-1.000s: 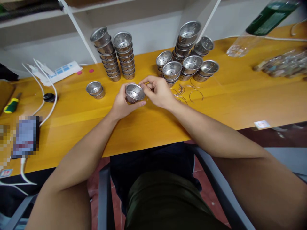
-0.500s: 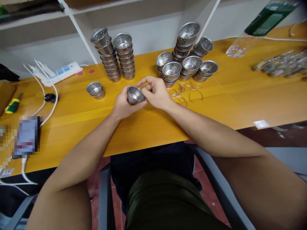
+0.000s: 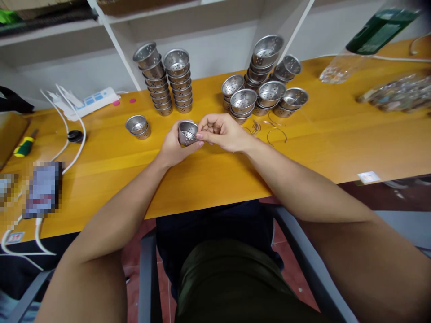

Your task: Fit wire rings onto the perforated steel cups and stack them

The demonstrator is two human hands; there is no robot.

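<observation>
Seated at the lower edge of the frame, a person reaches both bare forearms up over a yellow wooden table (image 3: 323, 134). At centre, the left hand (image 3: 172, 147) wraps curled fingers round a perforated metal cup (image 3: 187, 133), thumb pressed along its near side, holding it just above the tabletop with its mouth tipped toward us. The right hand (image 3: 225, 132) meets it from the right, thumb and forefinger pinched together at the cup's rim and the other fingers folded. Whether a wire lies in that pinch we cannot tell

We judge that the work goes best with the left grip firm and still, the mouth kept facing the eye, and the right hand making only small moves at the rim

Just right of the hands lie loose wire rings (image 3: 274, 132). To the left sits a nested pair of cups (image 3: 138, 125), with a white cable (image 3: 72, 148) and a screwdriver (image 3: 23, 146) at the left edge. Farther back, two tall stacks (image 3: 168, 85) rise left of centre and a low cluster of cups (image 3: 262, 89) sits right of centre, below a white shelf frame (image 3: 114, 40)
</observation>
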